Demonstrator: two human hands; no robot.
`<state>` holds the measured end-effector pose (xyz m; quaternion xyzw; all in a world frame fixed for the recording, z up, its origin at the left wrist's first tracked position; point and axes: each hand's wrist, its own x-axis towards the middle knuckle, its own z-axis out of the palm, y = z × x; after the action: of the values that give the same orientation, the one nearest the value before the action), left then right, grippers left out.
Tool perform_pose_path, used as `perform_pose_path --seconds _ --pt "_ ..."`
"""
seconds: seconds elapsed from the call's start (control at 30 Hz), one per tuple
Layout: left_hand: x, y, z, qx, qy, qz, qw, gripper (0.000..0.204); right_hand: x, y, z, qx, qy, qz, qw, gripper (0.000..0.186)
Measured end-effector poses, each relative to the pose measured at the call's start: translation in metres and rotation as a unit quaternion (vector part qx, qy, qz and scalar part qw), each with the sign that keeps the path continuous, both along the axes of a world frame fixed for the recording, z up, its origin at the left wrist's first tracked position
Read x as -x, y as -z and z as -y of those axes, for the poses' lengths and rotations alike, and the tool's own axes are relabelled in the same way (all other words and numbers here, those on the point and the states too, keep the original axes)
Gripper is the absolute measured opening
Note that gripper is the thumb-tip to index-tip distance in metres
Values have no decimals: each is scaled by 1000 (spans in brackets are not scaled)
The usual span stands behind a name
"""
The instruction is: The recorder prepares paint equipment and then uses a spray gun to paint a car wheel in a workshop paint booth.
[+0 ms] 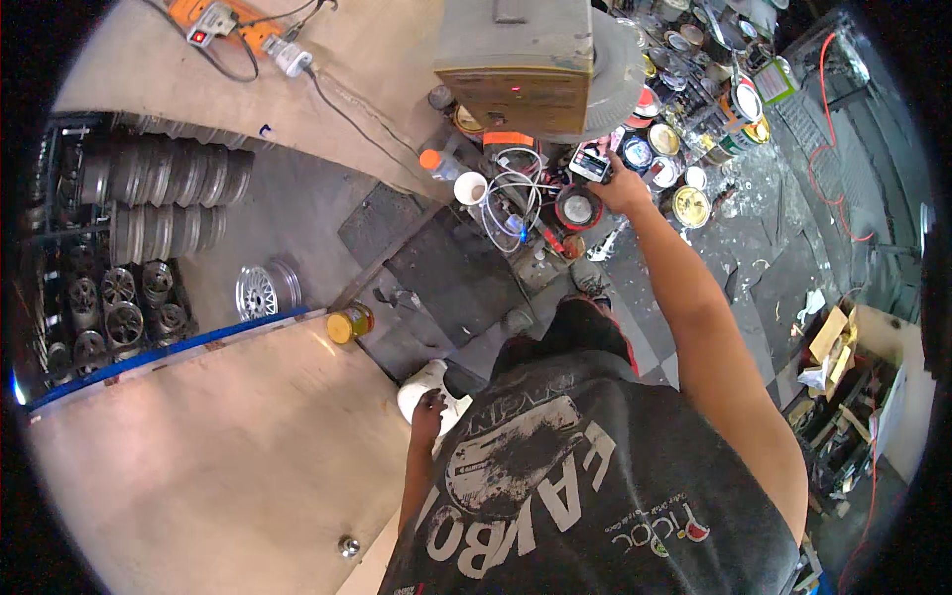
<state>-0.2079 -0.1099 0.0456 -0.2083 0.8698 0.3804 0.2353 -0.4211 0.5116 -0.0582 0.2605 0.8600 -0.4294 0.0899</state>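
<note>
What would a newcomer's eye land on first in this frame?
Probably the right hand, stretched out and holding a phone above a cluster of open paint cans at upper right. Next, the stacked alloy wheels at left, and the left hand resting on a white jug low down.

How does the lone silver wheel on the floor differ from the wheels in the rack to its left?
The silver wheel stands alone on the floor, its bright spoked face turned toward the camera. The racked wheels are dark grey, packed side by side in rows, mostly showing their rims edge-on. Both are bare metal wheels without tyres, standing upright, far from either hand.
</note>
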Motion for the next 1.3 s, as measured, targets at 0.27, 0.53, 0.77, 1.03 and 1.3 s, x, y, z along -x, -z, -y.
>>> perform_pose_path --seconds 0.27,0.53,0.77,1.03,1.3 --pt "-104 66 152 42 235 -65 969 36 -7 -18 24 18 59 -142 988 98" --pt "2 75 117 -151 201 109 962 35 -170 48 105 123 5 58 991 88" --pt "182 71 32 170 278 127 937 58 -331 91 142 187 111 157 963 69" --pt "243 8 -308 10 580 -133 804 43 -396 124 81 276 224 170 919 61" --pt "269 26 -423 280 567 -274 724 77 -423 113 67 386 309 86 865 51"
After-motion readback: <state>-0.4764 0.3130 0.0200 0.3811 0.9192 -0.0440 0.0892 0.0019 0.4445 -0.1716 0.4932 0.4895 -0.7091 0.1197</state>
